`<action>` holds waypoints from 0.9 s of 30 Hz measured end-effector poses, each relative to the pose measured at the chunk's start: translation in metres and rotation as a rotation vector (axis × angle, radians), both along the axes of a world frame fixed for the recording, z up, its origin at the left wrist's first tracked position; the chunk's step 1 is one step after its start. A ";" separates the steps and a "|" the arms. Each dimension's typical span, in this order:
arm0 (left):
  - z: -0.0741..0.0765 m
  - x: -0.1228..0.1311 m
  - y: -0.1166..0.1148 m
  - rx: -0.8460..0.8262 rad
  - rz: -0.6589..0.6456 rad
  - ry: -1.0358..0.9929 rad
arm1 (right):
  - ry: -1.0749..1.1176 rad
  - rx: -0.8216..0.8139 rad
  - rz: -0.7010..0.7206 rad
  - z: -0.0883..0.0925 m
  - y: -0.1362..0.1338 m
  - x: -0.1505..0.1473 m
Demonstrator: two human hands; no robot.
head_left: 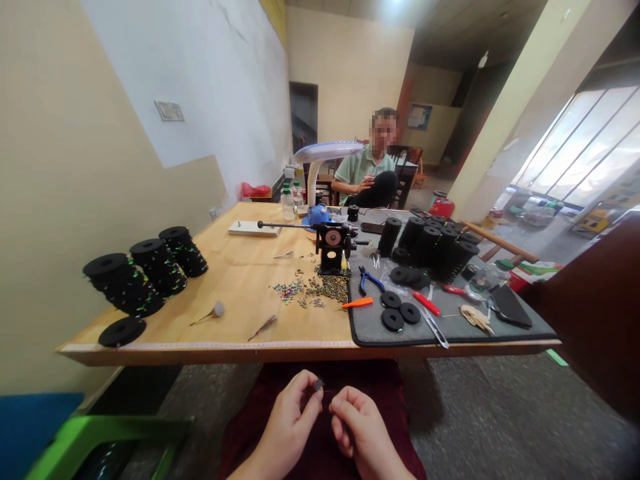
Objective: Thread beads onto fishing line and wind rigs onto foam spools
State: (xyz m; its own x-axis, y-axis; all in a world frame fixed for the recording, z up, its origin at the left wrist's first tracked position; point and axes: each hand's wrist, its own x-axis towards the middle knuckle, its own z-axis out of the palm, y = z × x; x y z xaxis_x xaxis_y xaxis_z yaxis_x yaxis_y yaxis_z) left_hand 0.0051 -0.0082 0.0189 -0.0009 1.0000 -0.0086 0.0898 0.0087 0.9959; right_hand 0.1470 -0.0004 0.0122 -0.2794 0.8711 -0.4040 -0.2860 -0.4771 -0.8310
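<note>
Both my hands are over a dark red cloth (270, 393) on my lap, in front of the table edge. A small dark piece (319, 385) is pinched between the thumb and forefinger of my left hand (296, 413); its kind is too small to make out. Close beside it, my right hand (356, 420) is closed in a pinch, fingers curled, and whatever it holds is hidden or too fine to see. On the table ahead stands a black winding device (331, 248) with a dial. Small metal parts (330, 288) and coloured beads (290, 290) lie before it.
Stacked black foam spools (150, 267) stand at the left and more black spools (430, 243) at the right. Blue-handled pliers (370, 280), an orange-handled tool (357, 303) and a red cutter (426, 303) lie on a grey mat (370, 331). A person (367, 173) sits beyond the lamp (315, 173).
</note>
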 end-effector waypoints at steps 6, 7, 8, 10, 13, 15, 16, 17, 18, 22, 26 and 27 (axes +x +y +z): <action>0.007 0.001 0.000 0.009 0.031 -0.015 | 0.019 -0.011 0.032 0.005 -0.002 -0.001; 0.008 0.001 0.000 0.016 0.029 -0.009 | 0.021 -0.014 0.033 0.005 -0.002 -0.001; 0.008 0.001 0.000 0.023 0.027 -0.001 | 0.022 -0.017 0.035 0.004 -0.002 -0.001; 0.008 0.001 0.000 0.036 0.025 0.020 | 0.026 -0.023 0.039 0.003 -0.002 -0.001; 0.005 0.000 0.001 0.054 0.023 0.059 | 0.031 -0.029 0.046 0.001 -0.001 -0.001; 0.003 0.000 0.001 0.065 0.016 0.079 | 0.031 -0.031 0.047 0.001 -0.001 -0.001; 0.002 0.000 0.001 0.068 0.012 0.085 | 0.032 -0.033 0.047 0.001 0.000 -0.001; 0.001 0.000 0.001 0.070 0.010 0.091 | 0.032 -0.034 0.045 0.002 0.000 -0.001; 0.000 0.000 0.000 0.070 0.009 0.097 | 0.034 -0.036 0.044 0.002 0.000 -0.001; -0.001 0.000 -0.001 0.075 0.009 0.108 | 0.048 -0.036 0.036 0.002 -0.001 -0.001; -0.001 0.000 0.000 0.079 0.005 0.112 | 0.063 -0.038 0.035 -0.002 -0.001 0.000; -0.001 0.000 0.000 0.081 0.006 0.118 | 0.065 -0.038 0.032 -0.002 -0.001 0.000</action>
State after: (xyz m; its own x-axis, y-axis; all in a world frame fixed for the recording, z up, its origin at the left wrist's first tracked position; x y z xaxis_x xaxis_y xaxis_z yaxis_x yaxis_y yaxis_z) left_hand 0.0054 -0.0078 0.0180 -0.0029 0.9974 0.0725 0.2068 -0.0703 0.9758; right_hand 0.1473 -0.0011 0.0101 -0.3334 0.8460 -0.4162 -0.3232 -0.5172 -0.7924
